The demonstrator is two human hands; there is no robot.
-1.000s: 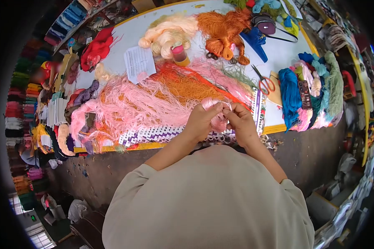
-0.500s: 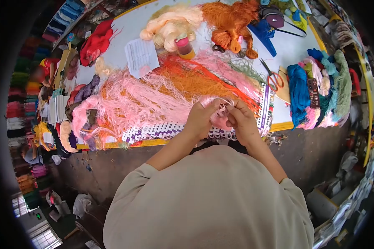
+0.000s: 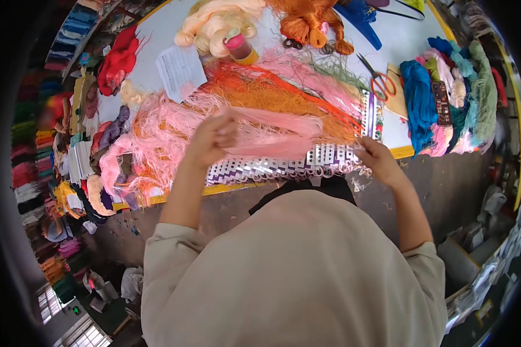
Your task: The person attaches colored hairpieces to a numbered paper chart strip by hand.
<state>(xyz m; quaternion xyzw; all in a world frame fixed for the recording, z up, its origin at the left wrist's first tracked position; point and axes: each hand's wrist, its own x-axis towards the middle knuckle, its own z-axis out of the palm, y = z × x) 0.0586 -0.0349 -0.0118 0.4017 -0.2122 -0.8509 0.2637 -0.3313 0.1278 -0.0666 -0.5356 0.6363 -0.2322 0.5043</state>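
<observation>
Yarn pink, soft, light, limp; left hand pinching one end; right hand pinching strands; grip ends.

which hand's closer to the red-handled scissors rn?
Right. The right hand sits at the table edge below the scissors, with the patterned mat's end between them. The left hand, holding pink yarn, is far off to their left.

Paper sheet on table: printed lines, too small to read.
</observation>
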